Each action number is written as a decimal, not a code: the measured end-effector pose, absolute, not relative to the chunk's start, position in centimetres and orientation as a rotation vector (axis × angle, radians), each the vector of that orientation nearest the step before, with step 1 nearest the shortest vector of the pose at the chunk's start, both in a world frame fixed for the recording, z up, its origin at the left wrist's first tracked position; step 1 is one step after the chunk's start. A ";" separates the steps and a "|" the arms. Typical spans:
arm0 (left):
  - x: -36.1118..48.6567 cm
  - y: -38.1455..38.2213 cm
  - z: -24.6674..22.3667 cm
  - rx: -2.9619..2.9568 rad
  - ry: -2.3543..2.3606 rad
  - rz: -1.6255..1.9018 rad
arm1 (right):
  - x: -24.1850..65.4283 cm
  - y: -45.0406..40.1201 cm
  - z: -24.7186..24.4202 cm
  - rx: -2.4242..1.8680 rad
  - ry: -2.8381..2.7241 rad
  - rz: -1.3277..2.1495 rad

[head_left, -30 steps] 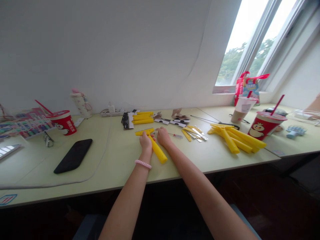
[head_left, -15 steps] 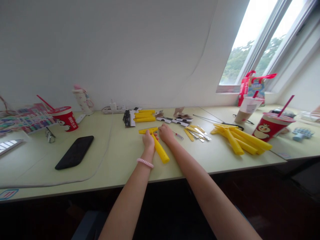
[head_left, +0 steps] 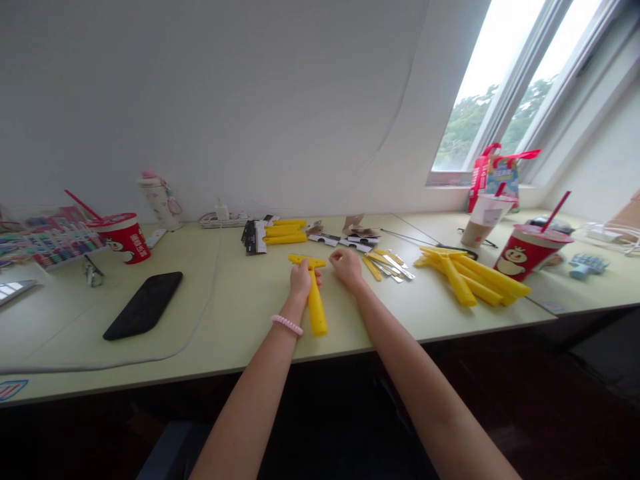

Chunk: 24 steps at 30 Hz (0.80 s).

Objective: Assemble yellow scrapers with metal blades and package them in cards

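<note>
My left hand (head_left: 301, 280) is wrapped round a yellow T-shaped scraper (head_left: 317, 310) where its handle meets the head. The head points away from me and the hollow-looking handle end points towards me. Just to the right, apart from the scraper, is my right hand (head_left: 347, 267). Its fingers are curled together; whatever they may hold is too small or hidden. Beyond that hand lie several flat metal blades (head_left: 397, 269) and yellow strips (head_left: 372, 268). A pile of yellow scrapers (head_left: 480, 280) rests further right.
Carded yellow scrapers (head_left: 285, 233) and torn packaging (head_left: 355, 233) lie at the back. A black phone (head_left: 145, 305) is on the left, near a red cup (head_left: 127, 240). On the right stand another red cup (head_left: 525, 250) and a clear-topped cup (head_left: 486, 220).
My right hand has drawn away from the scraper's head, leaving a gap. The scraper has turned so its handle points more straight towards me. The small screwdriver seen earlier is now out of sight.
</note>
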State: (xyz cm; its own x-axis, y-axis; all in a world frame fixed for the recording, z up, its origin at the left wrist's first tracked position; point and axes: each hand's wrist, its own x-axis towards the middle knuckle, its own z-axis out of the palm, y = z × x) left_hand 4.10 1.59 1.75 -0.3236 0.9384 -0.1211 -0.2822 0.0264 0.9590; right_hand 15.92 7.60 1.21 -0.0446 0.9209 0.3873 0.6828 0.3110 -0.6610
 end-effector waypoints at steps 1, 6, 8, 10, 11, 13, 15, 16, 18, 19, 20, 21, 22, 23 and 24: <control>4.2 1.6 1.7 0.791 1.276 1.503 | 16.4 7.7 1.3 -1.361 -1.717 0.482; 4.4 1.4 1.7 0.892 1.322 1.469 | 17.4 7.4 2.2 -0.981 -1.699 0.792; 4.4 1.4 1.7 0.909 1.324 1.460 | 17.1 7.2 2.4 -0.902 -1.734 0.880; 4.3 1.4 1.6 0.919 1.317 1.451 | 16.7 7.1 2.4 -0.889 -1.753 0.937; 4.3 1.4 1.6 0.922 1.317 1.447 | 16.5 7.0 2.3 -0.898 -1.757 0.952; 4.3 1.5 1.5 0.924 1.333 1.441 | 16.2 7.0 2.1 -0.915 -1.750 0.971; 4.3 1.5 1.4 0.922 1.352 1.437 | 15.9 7.0 1.9 -0.908 -1.734 1.006; 4.3 1.6 1.4 0.922 1.358 1.435 | 15.9 7.0 1.9 -0.902 -1.724 1.038; 4.3 1.5 1.4 0.920 1.366 1.432 | 15.7 6.9 1.8 -0.895 -1.701 1.120; 4.3 1.5 1.4 0.918 1.368 1.432 | 15.7 6.8 1.8 -0.897 -1.686 1.159; 4.3 1.5 1.4 0.917 1.369 1.432 | 15.6 6.8 1.8 -0.901 -1.670 1.187; 4.3 1.6 1.4 0.916 1.367 1.433 | 15.6 6.7 1.8 -0.905 -1.655 1.206; 4.2 1.6 1.4 0.916 1.366 1.434 | 15.5 6.6 1.9 -0.907 -1.641 1.221; 4.2 1.6 1.4 0.917 1.365 1.435 | 15.5 6.5 1.9 -0.904 -1.627 1.239; 4.1 1.6 1.4 0.920 1.363 1.435 | 15.4 6.4 1.9 -0.899 -1.616 1.259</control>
